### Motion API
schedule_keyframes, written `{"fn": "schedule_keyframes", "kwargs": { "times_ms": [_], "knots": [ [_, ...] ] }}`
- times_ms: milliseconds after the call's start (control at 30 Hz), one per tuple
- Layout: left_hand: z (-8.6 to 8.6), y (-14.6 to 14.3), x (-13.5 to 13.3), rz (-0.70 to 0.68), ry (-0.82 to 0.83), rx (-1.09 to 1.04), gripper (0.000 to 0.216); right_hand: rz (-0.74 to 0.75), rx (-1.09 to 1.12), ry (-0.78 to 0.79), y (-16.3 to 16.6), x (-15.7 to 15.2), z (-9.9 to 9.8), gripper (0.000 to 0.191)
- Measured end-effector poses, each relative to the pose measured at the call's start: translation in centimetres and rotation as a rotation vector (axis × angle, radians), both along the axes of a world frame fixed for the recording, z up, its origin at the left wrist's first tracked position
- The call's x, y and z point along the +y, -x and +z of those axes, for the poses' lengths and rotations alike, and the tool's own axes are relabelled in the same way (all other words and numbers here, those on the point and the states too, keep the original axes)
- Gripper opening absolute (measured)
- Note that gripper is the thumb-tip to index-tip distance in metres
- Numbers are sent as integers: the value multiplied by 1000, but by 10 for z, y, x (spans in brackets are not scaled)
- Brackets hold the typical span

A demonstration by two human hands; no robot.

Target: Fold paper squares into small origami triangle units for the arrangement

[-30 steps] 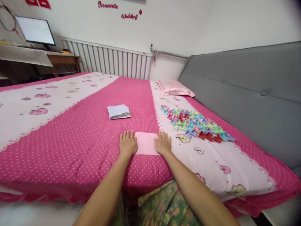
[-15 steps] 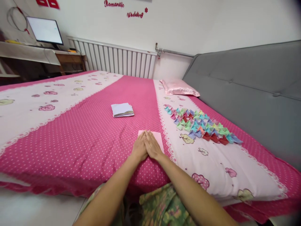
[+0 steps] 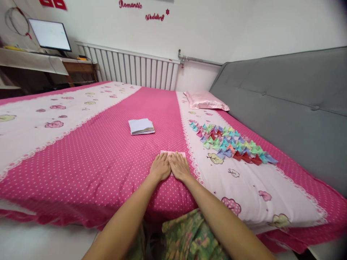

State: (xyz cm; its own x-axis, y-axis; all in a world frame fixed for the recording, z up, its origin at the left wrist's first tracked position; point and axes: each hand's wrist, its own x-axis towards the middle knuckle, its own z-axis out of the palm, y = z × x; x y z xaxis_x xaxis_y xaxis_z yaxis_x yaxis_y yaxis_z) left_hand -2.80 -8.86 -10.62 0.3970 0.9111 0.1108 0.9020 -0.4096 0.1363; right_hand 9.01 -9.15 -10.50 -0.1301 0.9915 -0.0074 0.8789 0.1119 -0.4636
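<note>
A sheet of pink paper (image 3: 182,154) lies on the pink dotted bedspread (image 3: 114,159) close to the bed's front edge. Flat on its left part rests my left hand (image 3: 161,167), fingers stretched forward. My right hand (image 3: 179,165) lies flat beside it on the paper, and the two hands touch along their inner sides. Most of the sheet is hidden under them; its far edge shows past the fingertips. Beyond the hands, a little to the left, sits a stack of paper (image 3: 141,126) with a white top sheet.
Rows of small folded paper boats (image 3: 231,142) in many colours stand on the white stripe to the right. Farther back are a pink pillow (image 3: 206,100) and a grey headboard (image 3: 287,94). A radiator (image 3: 132,66) and a monitor (image 3: 50,35) stand along the far side.
My hands were angled together with fingertips meeting at the paper's top. Now they lie flat side by side, spread wider, with the right hand covering more of the sheet.
</note>
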Motion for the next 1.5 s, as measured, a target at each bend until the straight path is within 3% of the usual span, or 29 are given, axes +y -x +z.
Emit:
{"fn": "schedule_keyframes", "kwargs": {
  "times_ms": [500,800,1000,1267,1500],
  "knots": [
    [0,7,19,211,-14,-15,54,-153,-115,-8,-6,9,-4,66],
    [1,25,12,275,-65,17,54,-248,-154,-11,-17,7,-3,66],
    [6,38,4,301,-72,10,51,-351,-125,-15,-24,3,8,62],
    [19,53,-9,331,-28,-111,46,-443,24,42,-32,-2,34,57],
    [31,55,-15,354,-18,-288,41,-500,406,118,-41,4,26,63]
  ]
}}
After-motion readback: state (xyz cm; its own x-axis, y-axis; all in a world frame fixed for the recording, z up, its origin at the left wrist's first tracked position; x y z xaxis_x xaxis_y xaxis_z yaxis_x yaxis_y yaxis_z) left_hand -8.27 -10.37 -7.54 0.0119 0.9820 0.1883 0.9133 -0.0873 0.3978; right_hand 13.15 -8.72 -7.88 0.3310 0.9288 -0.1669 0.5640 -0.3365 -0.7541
